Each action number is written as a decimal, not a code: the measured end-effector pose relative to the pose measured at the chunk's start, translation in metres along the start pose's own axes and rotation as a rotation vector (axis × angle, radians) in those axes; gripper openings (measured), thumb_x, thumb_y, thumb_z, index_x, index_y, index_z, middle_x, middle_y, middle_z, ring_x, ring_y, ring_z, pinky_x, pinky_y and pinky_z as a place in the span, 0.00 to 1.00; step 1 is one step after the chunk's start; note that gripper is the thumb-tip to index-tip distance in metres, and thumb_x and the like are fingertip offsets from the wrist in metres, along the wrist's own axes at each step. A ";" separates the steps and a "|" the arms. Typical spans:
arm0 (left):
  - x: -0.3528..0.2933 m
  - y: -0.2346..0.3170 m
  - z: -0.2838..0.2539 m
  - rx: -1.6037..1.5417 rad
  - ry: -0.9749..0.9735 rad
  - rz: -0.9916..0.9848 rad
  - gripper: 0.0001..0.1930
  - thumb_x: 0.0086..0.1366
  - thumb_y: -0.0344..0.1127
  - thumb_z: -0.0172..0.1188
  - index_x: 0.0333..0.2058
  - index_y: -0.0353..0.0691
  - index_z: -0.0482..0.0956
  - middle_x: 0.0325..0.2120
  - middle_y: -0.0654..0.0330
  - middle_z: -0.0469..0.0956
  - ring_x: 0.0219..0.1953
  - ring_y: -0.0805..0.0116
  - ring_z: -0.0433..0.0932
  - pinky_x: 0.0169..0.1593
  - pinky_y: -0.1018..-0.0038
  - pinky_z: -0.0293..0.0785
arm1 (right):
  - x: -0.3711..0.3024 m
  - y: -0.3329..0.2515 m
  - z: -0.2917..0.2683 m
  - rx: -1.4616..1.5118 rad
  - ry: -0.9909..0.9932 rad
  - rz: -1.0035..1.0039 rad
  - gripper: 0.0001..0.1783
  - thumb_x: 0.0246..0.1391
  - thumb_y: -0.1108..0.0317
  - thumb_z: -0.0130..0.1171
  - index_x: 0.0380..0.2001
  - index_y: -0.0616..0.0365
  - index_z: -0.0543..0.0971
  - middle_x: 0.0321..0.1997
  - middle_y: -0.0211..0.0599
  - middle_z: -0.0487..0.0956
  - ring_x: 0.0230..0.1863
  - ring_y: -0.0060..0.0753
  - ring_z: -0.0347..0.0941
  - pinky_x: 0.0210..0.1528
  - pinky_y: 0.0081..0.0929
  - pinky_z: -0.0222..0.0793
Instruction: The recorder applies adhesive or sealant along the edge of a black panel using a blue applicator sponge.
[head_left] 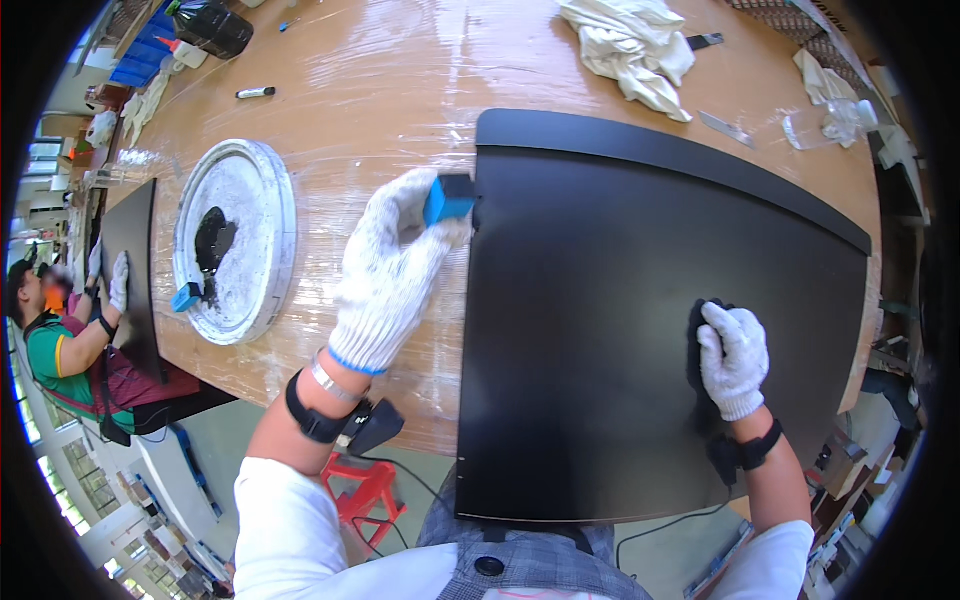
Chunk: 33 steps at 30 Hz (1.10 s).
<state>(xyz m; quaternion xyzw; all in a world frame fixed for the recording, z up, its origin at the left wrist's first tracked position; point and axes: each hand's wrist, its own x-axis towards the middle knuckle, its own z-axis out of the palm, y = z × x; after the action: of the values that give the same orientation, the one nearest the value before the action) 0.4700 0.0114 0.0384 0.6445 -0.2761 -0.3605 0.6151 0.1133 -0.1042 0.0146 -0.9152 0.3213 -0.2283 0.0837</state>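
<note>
My left hand, in a white knit glove, pinches a small blue and black block between thumb and fingers. The block is at the left edge of a large black panel, which lies flat on the table with a raised strip along its far side. Over the panel's right half, my right hand is curled closed in a white glove. A dark patch shows beside its fingers; whether it is a dark cloth or a shadow, I cannot tell.
Left of the panel sits a round white lid with a black puddle and another blue block. Farther off are a marker, crumpled white cloth, a scraper blade and a clear bottle. A co-worker handles a dark panel at left.
</note>
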 end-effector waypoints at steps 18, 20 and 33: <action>-0.107 0.012 0.089 0.137 -0.419 0.077 0.31 0.57 0.15 0.59 0.60 0.40 0.67 0.59 0.51 0.69 0.57 0.63 0.72 0.59 0.69 0.70 | 0.018 -0.088 0.014 2.189 -0.608 0.706 0.38 0.63 0.37 0.45 0.61 0.59 0.68 0.57 0.43 0.74 0.56 0.36 0.72 0.59 0.39 0.69; -0.113 0.006 0.096 0.165 -0.373 0.109 0.31 0.57 0.19 0.62 0.61 0.40 0.67 0.60 0.51 0.68 0.59 0.61 0.70 0.61 0.68 0.68 | 0.020 -0.085 0.003 2.151 -0.540 0.780 0.35 0.63 0.41 0.50 0.60 0.59 0.69 0.57 0.45 0.74 0.52 0.38 0.74 0.57 0.39 0.70; -0.182 -0.014 0.051 1.058 -0.522 0.282 0.37 0.48 0.39 0.74 0.57 0.39 0.70 0.60 0.45 0.67 0.65 0.38 0.60 0.67 0.49 0.56 | 0.043 0.116 -0.065 -0.025 0.157 0.363 0.31 0.55 0.70 0.64 0.61 0.59 0.69 0.52 0.47 0.75 0.52 0.46 0.75 0.54 0.37 0.72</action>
<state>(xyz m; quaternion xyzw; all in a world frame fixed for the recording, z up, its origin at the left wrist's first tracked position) 0.3210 0.1279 0.0481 0.7104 -0.6424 -0.2355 0.1648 0.0485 -0.2219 0.0526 -0.8225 0.4896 -0.2762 0.0868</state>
